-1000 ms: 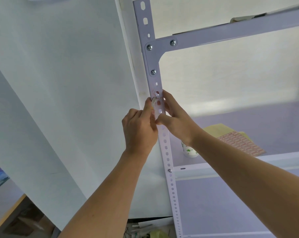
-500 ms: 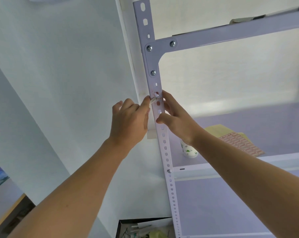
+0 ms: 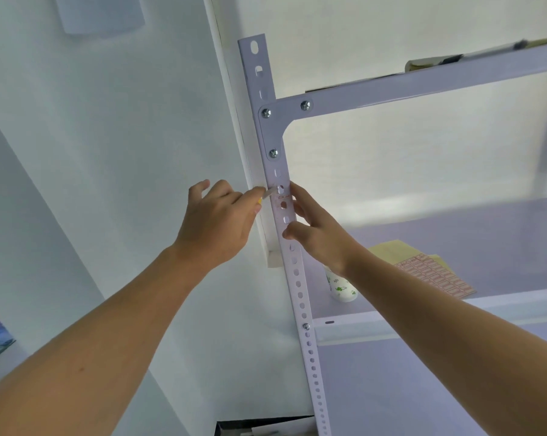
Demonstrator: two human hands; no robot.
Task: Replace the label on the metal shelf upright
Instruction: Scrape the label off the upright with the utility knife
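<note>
Both forearms raised. Left hand (image 3: 218, 221): knuckles toward camera, thumb and forefinger pinching label (image 3: 269, 194) edge. Right hand (image 3: 317, 229): fingers extended, thumb and fingertip resting on upright (image 3: 298, 291).

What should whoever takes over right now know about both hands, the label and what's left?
Left hand: pinches the lifted top corner of the label.
Right hand: braces the upright, thumb on its front.
Done: old label partly peeled; most of it sticks.
To do: pull it off, then stick a new one from the sheet on the shelf.
</note>
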